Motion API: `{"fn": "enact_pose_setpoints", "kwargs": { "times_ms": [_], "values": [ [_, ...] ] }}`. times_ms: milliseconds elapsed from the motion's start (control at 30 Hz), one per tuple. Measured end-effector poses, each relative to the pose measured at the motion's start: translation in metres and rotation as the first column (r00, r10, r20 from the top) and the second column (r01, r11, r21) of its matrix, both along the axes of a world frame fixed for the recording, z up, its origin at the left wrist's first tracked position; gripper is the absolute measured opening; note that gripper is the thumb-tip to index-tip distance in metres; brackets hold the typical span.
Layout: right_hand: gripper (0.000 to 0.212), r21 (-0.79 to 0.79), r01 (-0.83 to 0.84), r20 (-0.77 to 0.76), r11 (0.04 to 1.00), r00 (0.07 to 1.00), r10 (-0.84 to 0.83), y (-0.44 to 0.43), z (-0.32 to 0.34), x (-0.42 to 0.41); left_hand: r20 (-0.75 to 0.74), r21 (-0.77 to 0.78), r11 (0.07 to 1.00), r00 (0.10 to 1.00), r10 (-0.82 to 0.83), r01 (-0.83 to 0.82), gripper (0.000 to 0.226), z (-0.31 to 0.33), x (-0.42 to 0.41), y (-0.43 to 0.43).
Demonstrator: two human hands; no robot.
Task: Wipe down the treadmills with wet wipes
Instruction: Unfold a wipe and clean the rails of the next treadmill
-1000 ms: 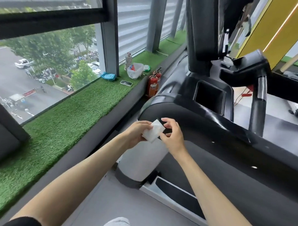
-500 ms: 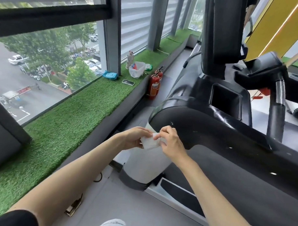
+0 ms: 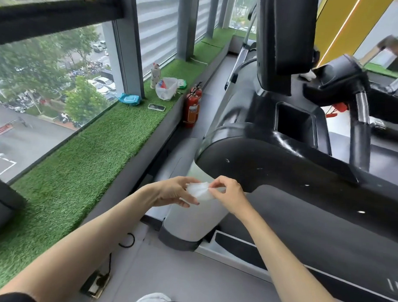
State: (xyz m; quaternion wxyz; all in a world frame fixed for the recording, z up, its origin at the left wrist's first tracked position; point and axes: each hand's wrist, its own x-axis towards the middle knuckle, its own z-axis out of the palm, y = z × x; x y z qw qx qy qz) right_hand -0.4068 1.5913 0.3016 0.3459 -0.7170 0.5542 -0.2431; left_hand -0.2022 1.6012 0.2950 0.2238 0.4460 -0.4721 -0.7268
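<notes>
The treadmill (image 3: pixel 283 167) fills the right of the view, its black console arm sweeping across just above both hands; a turf ledge (image 3: pixel 84 165) runs along the window on the left, carrying a blue wipe pack (image 3: pixel 129 99), a phone (image 3: pixel 156 107) and a plastic bag (image 3: pixel 166 88), well apart from the hands; an extinguisher (image 3: pixel 191 108) stands on the floor beside the ledge. The wipe (image 3: pixel 200 191) hangs in the air between the hands, near the arm but not touching it; the left hand (image 3: pixel 176 192) pinches its left edge, the right hand (image 3: pixel 229 193) its right edge, each grip closed on the sheet. It looks thin, limp and damp, so it should weigh almost nothing, cling to itself and tear if tugged; best taken by the corners to spread, then bunched flat under the fingers for wiping.
</notes>
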Motion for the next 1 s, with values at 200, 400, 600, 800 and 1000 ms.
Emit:
{"fn": "enact_pose_setpoints", "kwargs": {
  "times_ms": [200,400,600,800,1000],
  "values": [
    [0.017,0.101,0.078,0.0,0.992,0.997,-0.078,0.005,-0.008,0.007,0.008,-0.033,0.999,0.999,0.039,-0.039,0.054,-0.008,0.002,0.001],
    [0.034,0.328,0.087,0.221,0.941,0.961,-0.166,0.011,-0.006,0.013,0.022,-0.04,0.999,0.999,0.03,-0.029,0.056,-0.011,0.009,0.004],
    [0.055,0.422,0.215,0.342,0.881,0.862,-0.374,0.004,-0.01,0.022,0.165,-0.346,0.906,0.934,0.316,-0.245,0.071,-0.021,-0.002,0.009],
    [0.046,0.535,0.241,0.433,0.81,0.745,-0.508,-0.003,-0.005,0.027,0.345,-0.913,0.39,0.737,0.582,0.12,0.056,-0.047,-0.037,0.013],
    [0.026,0.215,0.391,0.296,0.895,0.847,-0.441,-0.004,0.006,0.015,0.21,-0.97,0.244,0.582,0.785,0.02,0.023,-0.06,-0.051,0.006]
  ]
}}
